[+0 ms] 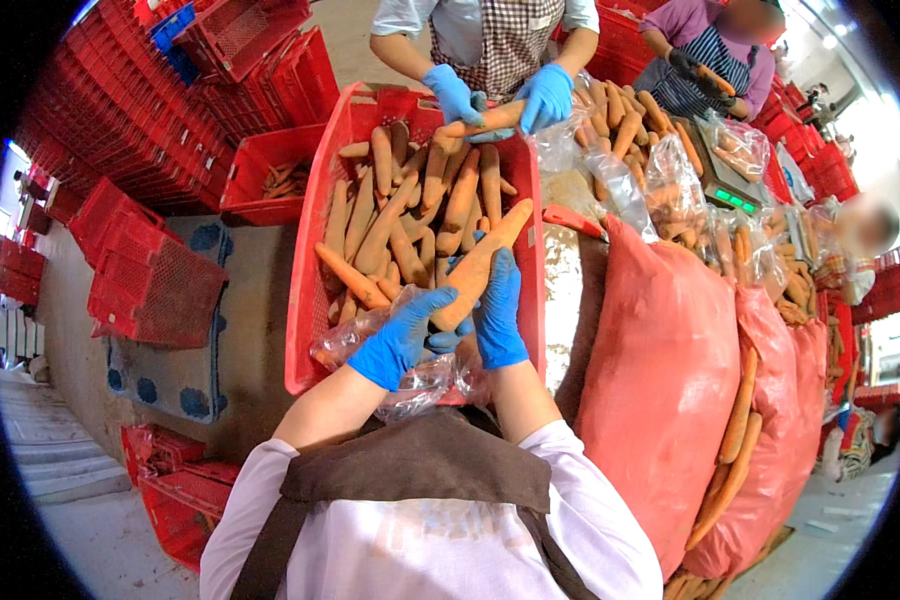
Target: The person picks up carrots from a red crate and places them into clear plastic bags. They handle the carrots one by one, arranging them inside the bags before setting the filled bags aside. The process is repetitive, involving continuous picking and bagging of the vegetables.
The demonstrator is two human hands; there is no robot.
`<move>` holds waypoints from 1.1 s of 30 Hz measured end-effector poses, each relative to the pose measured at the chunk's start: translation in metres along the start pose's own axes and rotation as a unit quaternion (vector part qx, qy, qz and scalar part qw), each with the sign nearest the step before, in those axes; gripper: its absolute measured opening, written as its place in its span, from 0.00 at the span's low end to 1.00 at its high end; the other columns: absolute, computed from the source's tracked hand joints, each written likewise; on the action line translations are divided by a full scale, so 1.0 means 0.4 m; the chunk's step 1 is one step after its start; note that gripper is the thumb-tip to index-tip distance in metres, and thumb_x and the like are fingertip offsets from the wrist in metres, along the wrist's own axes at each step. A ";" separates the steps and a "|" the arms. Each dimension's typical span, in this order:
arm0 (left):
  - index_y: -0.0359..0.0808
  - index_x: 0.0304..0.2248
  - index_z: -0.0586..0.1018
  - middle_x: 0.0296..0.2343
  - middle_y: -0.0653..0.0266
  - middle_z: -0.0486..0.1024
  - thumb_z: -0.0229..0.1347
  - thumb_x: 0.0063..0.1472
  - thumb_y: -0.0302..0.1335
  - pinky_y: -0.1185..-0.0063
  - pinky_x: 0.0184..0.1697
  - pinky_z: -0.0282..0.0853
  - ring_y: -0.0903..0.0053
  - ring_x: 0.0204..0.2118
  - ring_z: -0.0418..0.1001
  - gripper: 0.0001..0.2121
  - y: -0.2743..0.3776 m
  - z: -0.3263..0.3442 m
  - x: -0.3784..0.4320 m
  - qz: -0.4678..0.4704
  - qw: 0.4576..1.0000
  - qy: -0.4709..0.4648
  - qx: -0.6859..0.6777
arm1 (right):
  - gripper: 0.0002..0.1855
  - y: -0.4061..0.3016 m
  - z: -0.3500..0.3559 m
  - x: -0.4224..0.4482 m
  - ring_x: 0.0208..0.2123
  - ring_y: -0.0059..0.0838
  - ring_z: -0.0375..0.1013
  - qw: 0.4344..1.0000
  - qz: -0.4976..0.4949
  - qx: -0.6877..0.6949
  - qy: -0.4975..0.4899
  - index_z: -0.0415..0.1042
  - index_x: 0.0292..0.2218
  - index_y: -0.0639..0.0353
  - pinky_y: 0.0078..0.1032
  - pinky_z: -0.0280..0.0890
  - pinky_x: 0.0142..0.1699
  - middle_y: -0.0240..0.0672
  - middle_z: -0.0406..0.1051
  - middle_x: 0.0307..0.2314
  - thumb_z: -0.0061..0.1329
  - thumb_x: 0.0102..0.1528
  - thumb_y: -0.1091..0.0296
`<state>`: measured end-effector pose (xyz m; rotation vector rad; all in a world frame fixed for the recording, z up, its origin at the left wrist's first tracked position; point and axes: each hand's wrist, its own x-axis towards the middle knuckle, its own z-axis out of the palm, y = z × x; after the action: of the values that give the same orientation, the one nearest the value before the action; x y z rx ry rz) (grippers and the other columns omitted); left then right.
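Before me a red plastic crate (301, 330) is heaped with soil-dusted carrots (379, 232). Above its near half I hold one large carrot (474, 276), its tip slanting up to the right. My left hand (399, 334), in a blue glove, grips the carrot's thick lower end. Along the carrot's right side lies my right hand (499, 311), gloved too, with some fingers hidden behind it. Beneath my hands, clear plastic bags (420, 384) spread over the crate's near end. Opposite me, a co-worker's blue-gloved hands (547, 97) hold another carrot (487, 120) above the crate's far end.
Right of the crate stand full red sacks (660, 375). A red-handled knife (574, 221) lies behind them. Further back are loose carrots (622, 120), bagged carrots (675, 187) and a scale (727, 191). Stacked red crates (127, 97) rise at left, near a blue-grey mat (165, 375).
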<state>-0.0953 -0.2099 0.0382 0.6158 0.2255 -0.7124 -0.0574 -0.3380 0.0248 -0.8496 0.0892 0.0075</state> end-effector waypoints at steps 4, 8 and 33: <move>0.32 0.38 0.67 0.22 0.51 0.70 0.54 0.53 0.37 0.89 0.09 0.52 0.81 0.11 0.60 0.18 0.009 -0.011 -0.001 -0.042 0.997 -0.007 -0.069 | 0.33 -0.021 0.012 -0.019 0.39 0.34 0.68 0.994 0.072 0.030 -0.073 0.53 0.51 0.64 0.29 0.66 0.43 0.42 0.65 0.37 0.48 0.51 0.54; 0.33 0.39 0.68 0.22 0.52 0.71 0.55 0.52 0.37 0.88 0.11 0.55 0.80 0.13 0.62 0.19 0.021 -0.003 -0.006 0.019 0.997 0.029 0.073 | 0.33 -0.019 0.016 -0.031 0.39 0.36 0.68 0.991 0.106 -0.011 -0.076 0.54 0.50 0.67 0.31 0.67 0.43 0.43 0.65 0.38 0.52 0.48 0.61; 0.33 0.39 0.71 0.29 0.55 0.73 0.57 0.50 0.37 0.79 0.35 0.67 0.73 0.32 0.72 0.20 -0.013 0.000 -0.028 0.384 0.732 0.178 0.533 | 0.20 0.105 -0.045 0.052 0.28 0.32 0.64 0.905 0.200 0.373 0.035 0.62 0.32 0.58 0.31 0.64 0.36 0.36 0.64 0.24 0.40 0.54 0.47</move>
<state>-0.1069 -0.2069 0.0405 1.8328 -0.1379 0.1942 -0.0399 -0.3242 -0.0201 -0.0510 0.3130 0.3123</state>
